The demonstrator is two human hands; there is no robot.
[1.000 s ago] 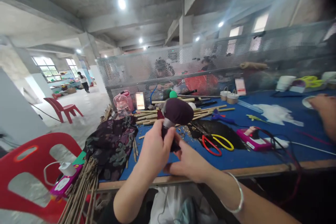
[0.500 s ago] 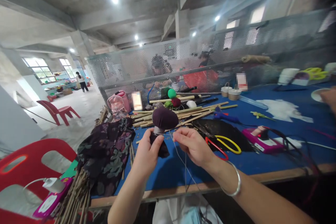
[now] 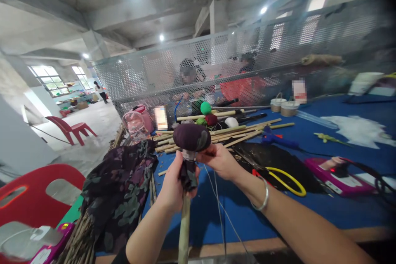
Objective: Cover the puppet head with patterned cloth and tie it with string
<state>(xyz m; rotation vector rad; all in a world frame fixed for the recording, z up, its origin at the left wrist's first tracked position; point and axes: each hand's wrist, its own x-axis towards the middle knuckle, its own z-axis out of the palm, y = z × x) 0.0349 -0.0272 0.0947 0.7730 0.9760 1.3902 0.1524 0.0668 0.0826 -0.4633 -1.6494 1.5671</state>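
Note:
My left hand [image 3: 172, 183] is wrapped round the gathered cloth neck of a mallet-like piece: a dark, cloth-covered round head [image 3: 191, 137] on a pale wooden stick [image 3: 184, 231]. The head points up and away from me, and the stick comes down toward me. Close under the head, my right hand [image 3: 221, 161] is closed in a pinch at the wound neck, beside the thread. Pale thread [image 3: 220, 210] hangs from there over the table's front edge. The right fingertips are partly hidden behind the head and neck.
Patterned dark cloth [image 3: 123, 198] lies left, beside bundled twigs [image 3: 78, 235]. Behind are wooden sticks [image 3: 222, 134] and yarn balls [image 3: 211, 120]. Scissors [image 3: 289, 183], a glue gun [image 3: 275, 138] and a purple power strip [image 3: 335, 179] lie right. Beyond a perforated screen [image 3: 142, 78], people sit.
The piece has tilted, so its stick now shows below my left hand. My right hand has moved in from the right to the neck. The view has shifted slightly.

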